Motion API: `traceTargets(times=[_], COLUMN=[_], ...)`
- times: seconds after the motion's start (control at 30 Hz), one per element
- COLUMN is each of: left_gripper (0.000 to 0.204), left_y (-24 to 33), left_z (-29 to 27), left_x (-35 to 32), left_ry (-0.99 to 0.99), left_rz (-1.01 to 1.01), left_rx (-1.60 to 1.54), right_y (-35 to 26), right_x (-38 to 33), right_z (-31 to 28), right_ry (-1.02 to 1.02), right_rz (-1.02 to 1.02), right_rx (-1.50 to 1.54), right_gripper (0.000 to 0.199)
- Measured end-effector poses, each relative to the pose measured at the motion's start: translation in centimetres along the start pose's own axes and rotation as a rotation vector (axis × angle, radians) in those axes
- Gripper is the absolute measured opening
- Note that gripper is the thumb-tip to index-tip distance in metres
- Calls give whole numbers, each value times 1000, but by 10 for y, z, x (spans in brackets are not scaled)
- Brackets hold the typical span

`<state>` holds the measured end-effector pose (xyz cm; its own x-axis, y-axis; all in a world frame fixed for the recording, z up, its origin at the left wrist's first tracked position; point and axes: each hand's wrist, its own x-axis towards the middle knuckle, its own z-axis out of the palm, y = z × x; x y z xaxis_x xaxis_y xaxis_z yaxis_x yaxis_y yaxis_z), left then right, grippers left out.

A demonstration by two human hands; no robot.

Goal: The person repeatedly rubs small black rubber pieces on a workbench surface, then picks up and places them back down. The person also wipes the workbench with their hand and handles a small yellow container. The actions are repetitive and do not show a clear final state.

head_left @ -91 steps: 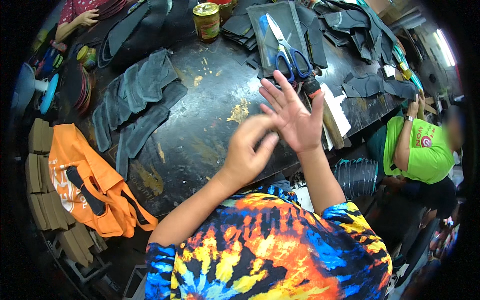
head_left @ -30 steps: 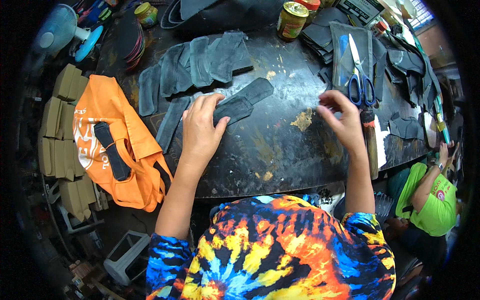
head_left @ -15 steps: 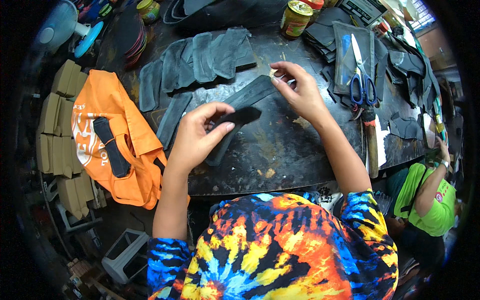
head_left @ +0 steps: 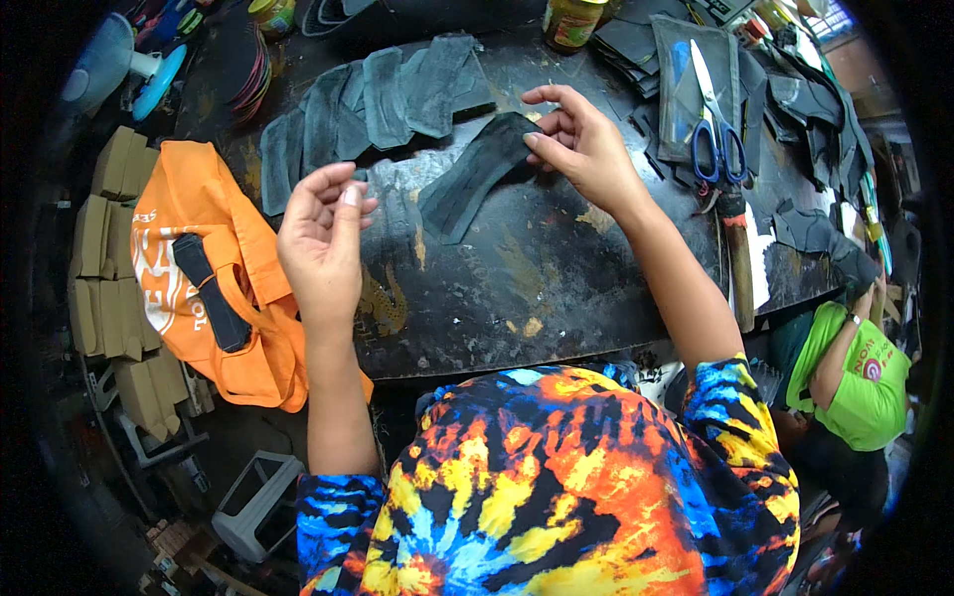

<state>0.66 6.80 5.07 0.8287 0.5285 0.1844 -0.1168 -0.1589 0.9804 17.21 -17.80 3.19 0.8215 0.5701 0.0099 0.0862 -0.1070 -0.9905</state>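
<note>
My right hand [head_left: 586, 154] pinches one end of a dark grey, leather-like strip [head_left: 477, 179] between thumb and fingers. The strip slants down to the left over the black worktable [head_left: 447, 328], with its wider end at the lower left. My left hand [head_left: 323, 233], fingers loosely curled and seemingly holding nothing, hovers at the left of the table. A small dark end of another strip [head_left: 360, 176] shows beside its thumb; the rest is hidden behind the hand. Just beyond lies a row of overlapping dark grey pieces [head_left: 383, 99].
Scissors with blue handles [head_left: 717, 149] and a wooden-handled tool [head_left: 738, 258] lie at right, near dark scraps [head_left: 815, 109]. An orange bag [head_left: 214, 268] with a dark strip on it sits at left. A jar [head_left: 573, 22] stands at the back. A person in green [head_left: 855, 372] is at far right.
My left hand has let go of the black piece and moved left. My right hand still holds its strip, which now hangs with its broad face showing. The view has shifted slightly.
</note>
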Motion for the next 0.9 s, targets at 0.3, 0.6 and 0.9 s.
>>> traceTargets(times=[0.3, 0.6, 0.9], left_gripper=[16, 18, 11], left_y=[3, -27, -27], left_z=[27, 58, 55], left_x=[-14, 31, 23], left_ry=[-334, -477, -525], left_rz=[90, 459, 502], left_rx=[391, 722, 740], right_y=[5, 0, 11], right_x=[-3, -10, 3], right_z=[-5, 13, -4], right_ry=[168, 74, 101], right_rz=[-158, -142, -270], right_rx=[-369, -426, -733], right_gripper=[46, 47, 65])
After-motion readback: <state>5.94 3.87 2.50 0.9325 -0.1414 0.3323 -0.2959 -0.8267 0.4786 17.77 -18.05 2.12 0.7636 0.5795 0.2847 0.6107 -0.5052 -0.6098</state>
